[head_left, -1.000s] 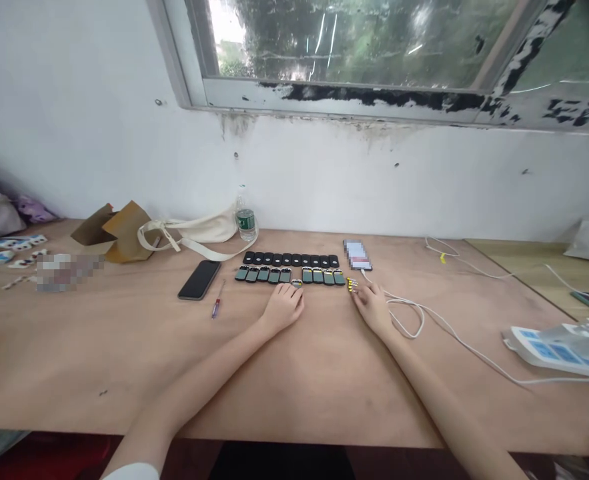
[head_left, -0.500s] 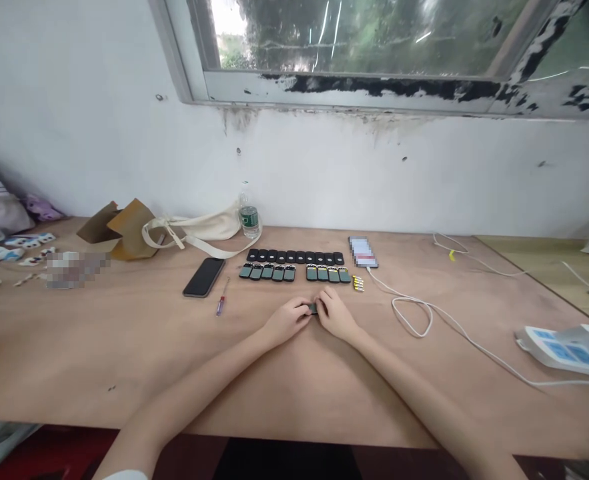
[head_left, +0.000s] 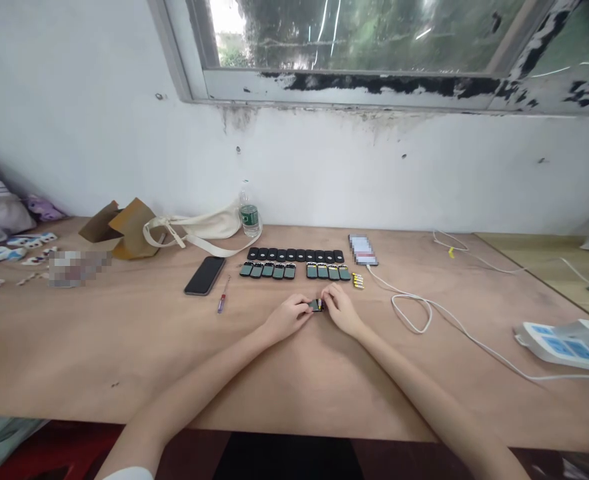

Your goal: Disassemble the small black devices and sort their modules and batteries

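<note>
Between my hands at the table's middle lies a small green and black circuit module (head_left: 315,305), with a yellowish battery showing at its right end. My left hand (head_left: 290,316) pinches the module's left end. The fingers of my right hand (head_left: 342,309) are closed at its right end, touching it by the battery. Beyond them is a row of similar modules in two groups, left (head_left: 267,270) and right (head_left: 328,272), and behind those a row of black covers (head_left: 295,255). Several yellow batteries (head_left: 357,281) lie right of the modules.
A black phone (head_left: 205,276) and a screwdriver (head_left: 223,295) lie to the left. Behind are a bottle (head_left: 249,217), a cream bag (head_left: 209,228) and a paper bag (head_left: 133,230). On the right are a plugged-in phone (head_left: 363,250), its white cable and a power strip (head_left: 564,345).
My right hand has shifted slightly right, uncovering more of the module and the battery at its right end. My left hand keeps its hold.
</note>
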`<state>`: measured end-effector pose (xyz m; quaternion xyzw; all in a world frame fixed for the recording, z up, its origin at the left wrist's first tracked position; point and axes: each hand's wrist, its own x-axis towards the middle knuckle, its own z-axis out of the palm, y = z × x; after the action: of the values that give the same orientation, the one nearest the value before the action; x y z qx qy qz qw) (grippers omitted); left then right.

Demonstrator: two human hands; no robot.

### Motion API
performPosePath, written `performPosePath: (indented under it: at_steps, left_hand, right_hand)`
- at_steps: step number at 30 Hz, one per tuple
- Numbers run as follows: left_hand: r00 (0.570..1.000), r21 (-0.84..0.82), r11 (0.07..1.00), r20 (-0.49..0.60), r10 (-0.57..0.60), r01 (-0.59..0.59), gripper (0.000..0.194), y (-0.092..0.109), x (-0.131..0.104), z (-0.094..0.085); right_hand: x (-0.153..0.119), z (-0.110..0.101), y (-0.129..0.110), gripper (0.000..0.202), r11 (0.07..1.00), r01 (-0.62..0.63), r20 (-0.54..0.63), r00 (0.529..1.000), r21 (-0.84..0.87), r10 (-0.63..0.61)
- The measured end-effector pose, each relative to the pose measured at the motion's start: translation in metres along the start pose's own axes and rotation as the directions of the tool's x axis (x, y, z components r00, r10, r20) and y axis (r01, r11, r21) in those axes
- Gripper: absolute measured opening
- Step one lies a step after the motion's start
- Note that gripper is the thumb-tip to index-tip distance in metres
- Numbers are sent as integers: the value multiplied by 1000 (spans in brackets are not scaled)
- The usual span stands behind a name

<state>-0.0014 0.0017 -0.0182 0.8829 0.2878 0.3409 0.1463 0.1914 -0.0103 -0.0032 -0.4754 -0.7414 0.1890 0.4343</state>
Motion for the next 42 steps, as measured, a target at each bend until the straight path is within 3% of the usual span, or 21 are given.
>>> performPosePath:
  at_steps: [4, 10, 15, 22, 32, 42]
  left_hand:
    - [1000, 9, 1000, 8, 14, -14, 12, 1, 1, -1]
    - [998, 102, 993, 24, 63, -65, 16, 2, 0, -2]
    - [999, 404, 915, 53, 1, -23, 30, 9, -1, 0]
    - [987, 565, 815, 6, -161, 130, 44, 10, 10, -1]
    - [950, 645, 731, 24, -311, 223, 56, 4, 23, 5]
    - [950, 594, 757, -42, -309, 272, 53, -11, 38, 12]
  right_hand:
    - [-8, 2, -4, 9, 999, -13, -22, 1000, 30, 14]
    - [-14, -2, 9, 27, 970, -164, -4, 986, 178, 167]
    - [-19, -33, 28, 24, 994, -104, 76, 991, -37, 106]
    - [-21, -57, 42, 25, 966, -90, -10, 996, -242, 91]
    - [-17, -66, 60, 33, 918, -84, -106, 993, -388, 46]
    - [-17, -65, 74, 34, 905, -136, -211, 976, -404, 53]
